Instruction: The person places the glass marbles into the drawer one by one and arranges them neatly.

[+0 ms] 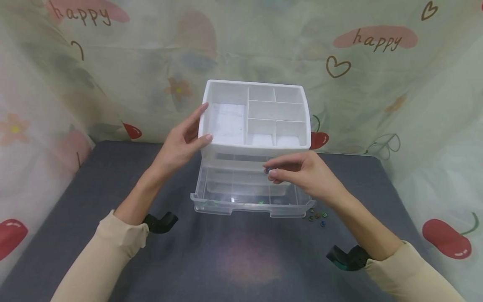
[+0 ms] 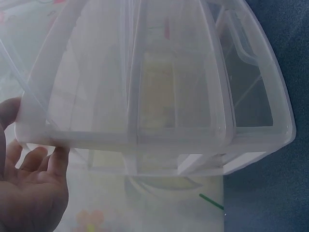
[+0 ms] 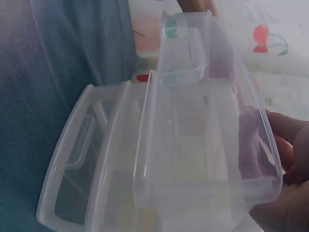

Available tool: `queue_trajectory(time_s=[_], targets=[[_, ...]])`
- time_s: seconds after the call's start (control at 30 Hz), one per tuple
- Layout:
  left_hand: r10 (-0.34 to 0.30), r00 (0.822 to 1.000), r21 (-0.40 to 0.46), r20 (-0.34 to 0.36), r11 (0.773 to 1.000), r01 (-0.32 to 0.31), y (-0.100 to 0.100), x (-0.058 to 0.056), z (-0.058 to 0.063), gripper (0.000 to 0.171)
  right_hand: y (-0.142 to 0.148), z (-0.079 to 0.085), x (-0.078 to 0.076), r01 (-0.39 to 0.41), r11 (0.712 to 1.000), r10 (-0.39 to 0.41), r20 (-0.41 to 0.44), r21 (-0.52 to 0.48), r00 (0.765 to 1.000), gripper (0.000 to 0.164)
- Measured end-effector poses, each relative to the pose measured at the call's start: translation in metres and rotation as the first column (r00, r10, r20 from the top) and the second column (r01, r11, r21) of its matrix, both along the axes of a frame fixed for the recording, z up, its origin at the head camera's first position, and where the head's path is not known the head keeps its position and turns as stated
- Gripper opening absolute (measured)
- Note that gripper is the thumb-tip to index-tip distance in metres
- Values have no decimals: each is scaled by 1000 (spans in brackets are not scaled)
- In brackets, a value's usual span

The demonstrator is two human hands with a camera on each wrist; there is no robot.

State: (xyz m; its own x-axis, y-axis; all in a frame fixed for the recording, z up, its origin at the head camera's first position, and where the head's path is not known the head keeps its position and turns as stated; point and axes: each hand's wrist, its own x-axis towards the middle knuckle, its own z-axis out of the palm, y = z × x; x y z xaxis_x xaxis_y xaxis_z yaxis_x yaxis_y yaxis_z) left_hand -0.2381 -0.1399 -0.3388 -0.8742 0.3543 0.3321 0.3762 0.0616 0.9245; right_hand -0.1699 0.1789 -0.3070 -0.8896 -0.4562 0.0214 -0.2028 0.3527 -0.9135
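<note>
A white drawer organizer (image 1: pixel 279 111) with a compartmented top stands on the table, and its clear drawer (image 1: pixel 252 207) is pulled out at the front. My left hand (image 1: pixel 177 141) grips the organizer's upper left side, thumb at the front corner. In the left wrist view, the fingers (image 2: pixel 59 164) bend around the edge. Above the drawer's right half, my right hand (image 1: pixel 309 170) pinches a small dark blue bead (image 1: pixel 267 170) between thumb and fingers. The right wrist view shows this hand (image 3: pixel 289 169) behind the clear drawer wall, the bead hidden. A small green bit (image 1: pixel 261 203) shows in the drawer.
Several small round beads (image 1: pixel 318 215), green, brown and blue, lie on the dark table (image 1: pixel 181 260) right of the drawer's front corner. A printed curtain (image 1: pixel 256 46) hangs behind and at the sides. Black wrist mounts (image 1: pixel 160 222) sit at both cuffs.
</note>
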Motion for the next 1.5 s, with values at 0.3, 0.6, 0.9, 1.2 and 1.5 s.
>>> queue_trajectory(time_s=[0.3, 0.6, 0.9, 1.2, 1.5], targets=[[10, 1000, -2, 0, 1000, -10, -1, 0, 0, 74, -18, 2, -6, -47, 998, 46, 33, 32, 998, 22], [28, 1000, 4, 11, 1000, -28, 1, 0, 1, 74, -36, -3, -16, -81, 995, 78, 51, 53, 996, 23], [39, 999, -3, 13, 999, -39, 0, 1, 2, 74, -51, -11, -22, -138, 987, 128, 129, 76, 983, 18], [38, 999, -1, 21, 999, -38, 0, 1, 1, 73, -57, -15, -21, -160, 977, 127, 218, 138, 968, 17], [31, 999, 14, 16, 999, -31, 0, 1, 1, 72, -60, -17, -21, -156, 960, 88, 276, 234, 957, 19]])
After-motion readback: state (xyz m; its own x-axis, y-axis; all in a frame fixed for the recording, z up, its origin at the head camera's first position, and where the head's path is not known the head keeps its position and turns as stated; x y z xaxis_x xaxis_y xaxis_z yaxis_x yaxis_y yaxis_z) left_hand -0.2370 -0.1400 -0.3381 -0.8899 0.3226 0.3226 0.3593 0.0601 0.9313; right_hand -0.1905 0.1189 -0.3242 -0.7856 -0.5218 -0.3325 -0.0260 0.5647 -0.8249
